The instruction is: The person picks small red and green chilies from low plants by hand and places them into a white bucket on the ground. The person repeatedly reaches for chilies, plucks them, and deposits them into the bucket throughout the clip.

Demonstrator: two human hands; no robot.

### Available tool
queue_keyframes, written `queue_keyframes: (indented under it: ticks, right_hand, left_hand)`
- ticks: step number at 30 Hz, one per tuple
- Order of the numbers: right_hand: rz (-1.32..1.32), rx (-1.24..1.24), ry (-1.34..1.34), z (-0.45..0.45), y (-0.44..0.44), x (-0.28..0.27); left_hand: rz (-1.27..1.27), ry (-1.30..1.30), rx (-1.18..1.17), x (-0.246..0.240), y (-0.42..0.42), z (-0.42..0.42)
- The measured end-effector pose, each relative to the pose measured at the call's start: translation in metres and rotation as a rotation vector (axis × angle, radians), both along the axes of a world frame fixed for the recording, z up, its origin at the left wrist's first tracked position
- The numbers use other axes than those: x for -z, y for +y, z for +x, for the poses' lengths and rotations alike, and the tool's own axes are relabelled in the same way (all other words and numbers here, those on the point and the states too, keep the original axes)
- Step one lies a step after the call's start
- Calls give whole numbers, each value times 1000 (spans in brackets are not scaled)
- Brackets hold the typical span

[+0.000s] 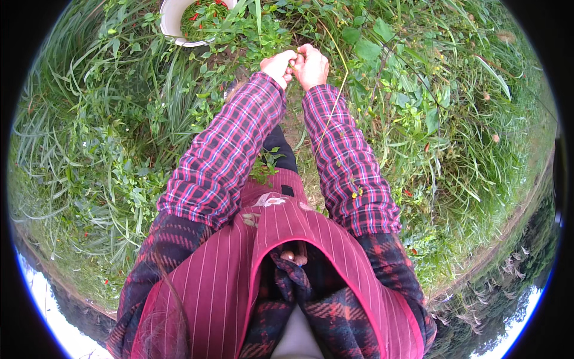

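My left hand [278, 67] and my right hand [311, 67] meet at the top centre, above the low green plants. Their fingers are closed around a small green piece of plant [292, 63], mostly hidden between the fingertips; whether it is a pepper or a stem I cannot tell. Both forearms wear checked sleeve covers. Up and to the left of my hands stands a white bucket [172, 22] holding many green chili peppers [197, 24] with several red ones among them.
Long grass [175, 94] and leafy plants [403, 85] surround me on both sides. A thin yellow stalk [346, 69] crosses over my right sleeve. A leafy sprig [265, 168] rises against my striped red apron [215, 278]. Small red peppers show low among the plants.
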State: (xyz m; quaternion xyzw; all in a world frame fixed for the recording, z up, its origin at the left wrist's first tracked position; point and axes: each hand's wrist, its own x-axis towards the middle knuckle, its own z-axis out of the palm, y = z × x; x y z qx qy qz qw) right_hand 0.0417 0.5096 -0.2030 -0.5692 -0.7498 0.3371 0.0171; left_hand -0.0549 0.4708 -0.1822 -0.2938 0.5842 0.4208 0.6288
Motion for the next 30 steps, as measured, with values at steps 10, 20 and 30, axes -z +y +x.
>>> queue_keyframes:
  ticks: [10, 20, 30]
  right_hand:
    - [19, -164, 7, 21, 7, -10]
    - [44, -479, -274, 48, 17, 6]
    - [116, -86, 229, 51, 40, -46]
  left_hand:
    - [46, 36, 141, 0, 4, 2]
    - [321, -133, 120, -7, 0, -2]
    - [434, -254, 139, -19, -48, -49]
